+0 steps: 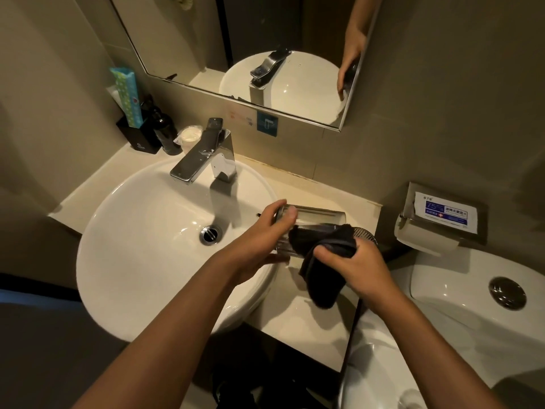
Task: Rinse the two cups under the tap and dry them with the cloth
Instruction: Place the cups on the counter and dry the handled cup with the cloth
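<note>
Both closed — left hand grips cup; right hand, cloth.

Cream counter: white basin, black holder, dark bottle, wrapped soap.

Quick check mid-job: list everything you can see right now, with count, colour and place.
glass cup: 1, clear, on its side in left hand
second cup: 1, ribbed rim only, behind right hand
cloth: 1, black, against the cup
sink: 1, white, left
tap: 1, chrome, no water visible
bottle: 1, black, back left
holder: 1, black, back left
mirror: 1, on wall
tissue dispenser: 1, metal, right
toilet: 1, white, right
left hand: grips cup
right hand: grips cloth
</note>
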